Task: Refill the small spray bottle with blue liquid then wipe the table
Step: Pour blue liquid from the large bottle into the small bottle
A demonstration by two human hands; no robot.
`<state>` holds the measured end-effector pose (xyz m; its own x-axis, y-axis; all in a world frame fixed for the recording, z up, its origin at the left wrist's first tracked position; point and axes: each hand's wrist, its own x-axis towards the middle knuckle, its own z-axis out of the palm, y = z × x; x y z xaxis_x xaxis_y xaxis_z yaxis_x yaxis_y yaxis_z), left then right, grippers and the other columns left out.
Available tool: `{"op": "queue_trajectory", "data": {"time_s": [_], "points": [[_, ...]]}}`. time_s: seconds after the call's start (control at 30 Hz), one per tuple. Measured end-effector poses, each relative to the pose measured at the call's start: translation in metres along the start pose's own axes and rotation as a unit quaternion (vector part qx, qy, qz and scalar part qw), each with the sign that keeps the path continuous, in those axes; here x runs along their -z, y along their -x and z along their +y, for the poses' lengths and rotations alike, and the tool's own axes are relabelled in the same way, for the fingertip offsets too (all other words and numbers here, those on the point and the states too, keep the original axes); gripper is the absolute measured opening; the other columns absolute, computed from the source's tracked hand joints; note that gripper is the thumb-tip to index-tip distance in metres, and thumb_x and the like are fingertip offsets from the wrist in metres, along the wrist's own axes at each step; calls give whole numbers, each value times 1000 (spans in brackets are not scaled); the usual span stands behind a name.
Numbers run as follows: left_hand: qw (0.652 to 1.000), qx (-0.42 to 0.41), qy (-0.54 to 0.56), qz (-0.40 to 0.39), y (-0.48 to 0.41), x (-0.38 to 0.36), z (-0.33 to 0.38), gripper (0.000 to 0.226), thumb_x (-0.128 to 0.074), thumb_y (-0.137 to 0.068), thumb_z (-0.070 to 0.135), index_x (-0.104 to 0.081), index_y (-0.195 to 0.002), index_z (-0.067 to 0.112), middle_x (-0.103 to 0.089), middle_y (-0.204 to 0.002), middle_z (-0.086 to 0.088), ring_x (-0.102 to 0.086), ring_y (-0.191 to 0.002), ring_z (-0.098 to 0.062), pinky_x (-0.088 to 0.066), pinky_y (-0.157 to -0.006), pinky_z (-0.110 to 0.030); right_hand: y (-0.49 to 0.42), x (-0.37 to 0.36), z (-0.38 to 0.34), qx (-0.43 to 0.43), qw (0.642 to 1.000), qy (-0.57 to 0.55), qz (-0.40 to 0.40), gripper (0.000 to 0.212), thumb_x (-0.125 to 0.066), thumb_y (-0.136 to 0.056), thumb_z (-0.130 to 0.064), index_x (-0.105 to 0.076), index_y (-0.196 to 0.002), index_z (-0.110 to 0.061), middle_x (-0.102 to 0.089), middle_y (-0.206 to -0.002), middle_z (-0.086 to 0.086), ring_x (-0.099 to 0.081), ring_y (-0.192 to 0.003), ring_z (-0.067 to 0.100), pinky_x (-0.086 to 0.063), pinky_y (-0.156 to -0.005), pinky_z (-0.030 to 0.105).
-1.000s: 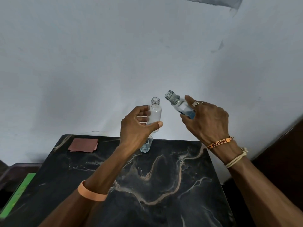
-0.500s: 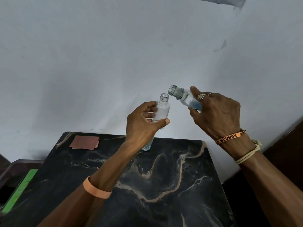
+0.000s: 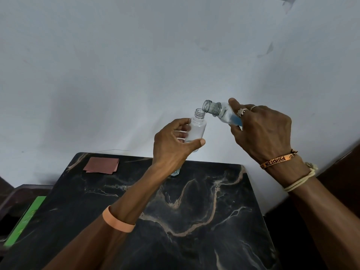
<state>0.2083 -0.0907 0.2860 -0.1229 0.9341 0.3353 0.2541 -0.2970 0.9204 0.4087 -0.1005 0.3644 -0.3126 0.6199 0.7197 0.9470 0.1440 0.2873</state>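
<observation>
Left hand (image 3: pixel 175 141) grips a small clear plastic spray bottle (image 3: pixel 195 129), cap off and upright, with the thumb across its front and the fingers curled behind. It is held in the air above the far edge of the black marble-patterned table (image 3: pixel 224 221). Right hand (image 3: pixel 263 131) is wrapped round a larger clear bottle (image 3: pixel 224 114), tilted so its open mouth sits just above and beside the small neck; contact can't be told. Blue liquid (image 3: pixel 235 120) sits low in the body near the fingers and is not at the neck yet, so the pour looks about to start. Main risk is the narrow target. A fast tilt or a slight mouth offset would send liquid down the outside, over the left fingers and onto the far edge of the table. A wet grip could then let the small bottle slip. A small clear object (image 3: pixel 175 173) stands at the far edge behind the left wrist, its type unclear, and a dropped wrist could knock it. The white wall sits close behind, so there is little room going away. A reddish-brown folded cloth (image 3: pixel 102 165) lies at the far left corner, well apart, probably for wiping. Free room is toward the near edge and the right side.
</observation>
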Motion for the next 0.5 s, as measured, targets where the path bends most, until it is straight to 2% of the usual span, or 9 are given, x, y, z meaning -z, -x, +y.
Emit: {"op": "queue_trajectory", "data": {"time_s": [0.13, 0.23, 0.5], "points": [[1000, -1, 2, 5, 1, -2, 0, 54, -92, -63, 37, -59, -105, 44, -67, -99, 21, -66, -86, 2, -57, -73, -17, -1, 1, 0, 6, 1000, 7, -16, 54, -77, -77, -22, -63, -128, -14, -74, -89, 11, -65, -65, 35, -44, -53, 29], [1000, -2, 2, 6, 2, -4, 0, 54, -92, -63, 38, -58, -105, 44, -66, -98, 23, -66, -87, 1, -56, -72, -15, -2, 3, 0, 8, 1000, 7, -20, 52, -75, -79, -21, -62, -129, -13, -74, -88, 12, -64, -65, 35, -40, -54, 28], [1000, -2, -5, 15, 1, -5, -2, 56, -92, -62, 40, -60, -108, 41, -67, -99, 22, -67, -87, 0, -59, -76, -22, -4, 4, 1, 6, 999, -4, -45, 50, -71, -84, -20, -59, -132, -13, -73, -95, 13, -65, -72, 37, -48, -58, 35]]}}
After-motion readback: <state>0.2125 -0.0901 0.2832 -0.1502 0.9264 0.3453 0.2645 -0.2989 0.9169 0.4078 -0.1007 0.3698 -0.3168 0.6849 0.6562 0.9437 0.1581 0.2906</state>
